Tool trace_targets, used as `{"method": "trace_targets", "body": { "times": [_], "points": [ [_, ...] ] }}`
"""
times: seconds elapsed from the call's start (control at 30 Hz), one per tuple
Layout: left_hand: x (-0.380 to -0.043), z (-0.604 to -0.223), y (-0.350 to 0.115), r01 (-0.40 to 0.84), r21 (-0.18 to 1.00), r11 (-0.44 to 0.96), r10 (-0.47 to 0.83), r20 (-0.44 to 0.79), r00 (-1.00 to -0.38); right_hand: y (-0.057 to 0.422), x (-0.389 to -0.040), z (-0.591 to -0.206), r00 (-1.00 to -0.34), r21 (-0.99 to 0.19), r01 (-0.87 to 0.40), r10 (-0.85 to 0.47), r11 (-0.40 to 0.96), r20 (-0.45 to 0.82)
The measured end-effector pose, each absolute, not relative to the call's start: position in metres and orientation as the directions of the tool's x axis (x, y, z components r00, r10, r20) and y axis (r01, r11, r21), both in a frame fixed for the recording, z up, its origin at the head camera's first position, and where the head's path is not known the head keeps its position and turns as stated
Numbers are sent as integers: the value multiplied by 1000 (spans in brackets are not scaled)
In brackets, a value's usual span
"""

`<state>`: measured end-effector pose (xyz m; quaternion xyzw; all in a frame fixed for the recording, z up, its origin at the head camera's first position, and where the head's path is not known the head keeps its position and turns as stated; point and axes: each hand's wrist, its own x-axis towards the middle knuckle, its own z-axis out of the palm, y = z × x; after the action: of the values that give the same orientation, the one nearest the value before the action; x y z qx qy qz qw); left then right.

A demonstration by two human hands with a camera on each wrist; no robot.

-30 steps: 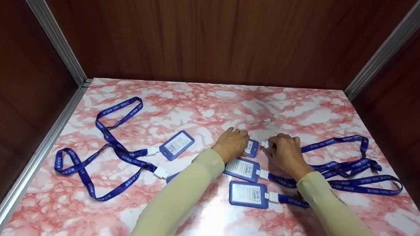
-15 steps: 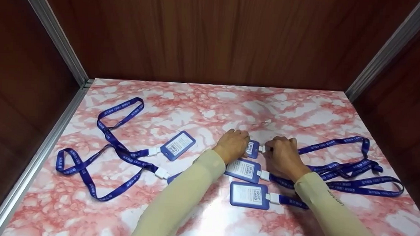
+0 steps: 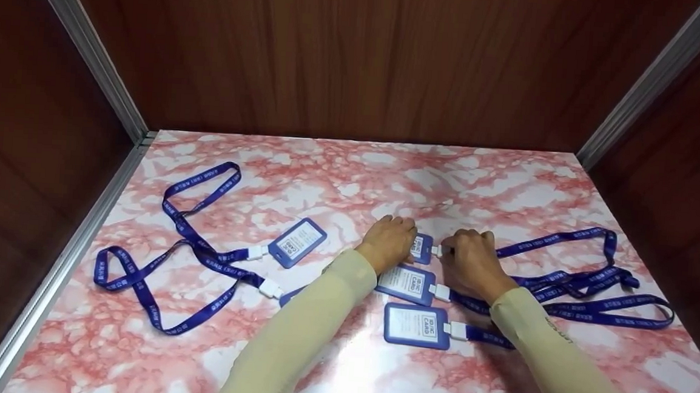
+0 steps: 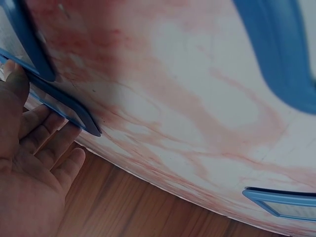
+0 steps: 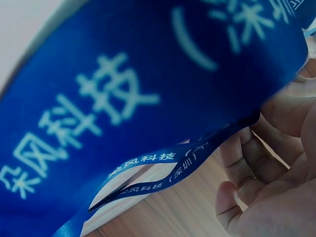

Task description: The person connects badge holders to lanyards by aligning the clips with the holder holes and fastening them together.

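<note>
In the head view, my left hand [image 3: 387, 241] grips a blue-framed ID badge holder [image 3: 423, 248] by its sides and hides its left part. The left wrist view shows thumb and fingers at opposite edges of this badge holder [image 4: 61, 106]. My right hand [image 3: 474, 259] pinches the lanyard's end, where a white clip [image 3: 436, 251] meets the slotted edge of the badge holder. Whether the clip is fastened there cannot be seen. A blue printed lanyard strap [image 5: 138, 94] fills much of the right wrist view, running beside the fingers.
Nearer me lie two badge holders, a middle one [image 3: 406, 283] and a front one [image 3: 417, 326], clipped to lanyards [image 3: 607, 309] on the right. Leftward lie a tilted badge holder [image 3: 297, 243], another partly under my left sleeve, and tangled lanyards [image 3: 184, 229]. Wooden panels [image 3: 358, 57] enclose the marbled table.
My right hand has moved slightly left, bringing the white clip from a small gap up against the badge holder's edge. The left hand stays on the badge holder.
</note>
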<state>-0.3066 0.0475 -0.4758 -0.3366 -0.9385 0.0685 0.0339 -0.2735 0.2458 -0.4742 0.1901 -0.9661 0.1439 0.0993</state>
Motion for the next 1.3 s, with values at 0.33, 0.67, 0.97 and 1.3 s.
{"method": "trace_targets", "body": {
  "times": [0.33,0.67,0.97,1.3],
  "points": [
    [-306,-476,47,631,-176,756,645,35,-763,245,-274,-476,-906,-237,-397,-337,886,257],
    [-303,-474,46,639,-158,753,652,48,-757,245,-274,-477,-901,-240,-408,-347,881,260],
    [-308,-477,46,636,-135,759,645,23,-764,243,-274,-478,-888,-246,-438,-373,865,269],
    [-305,-476,47,638,-211,740,662,59,-748,243,-275,-483,-847,-225,-493,-406,840,343]
  ]
}}
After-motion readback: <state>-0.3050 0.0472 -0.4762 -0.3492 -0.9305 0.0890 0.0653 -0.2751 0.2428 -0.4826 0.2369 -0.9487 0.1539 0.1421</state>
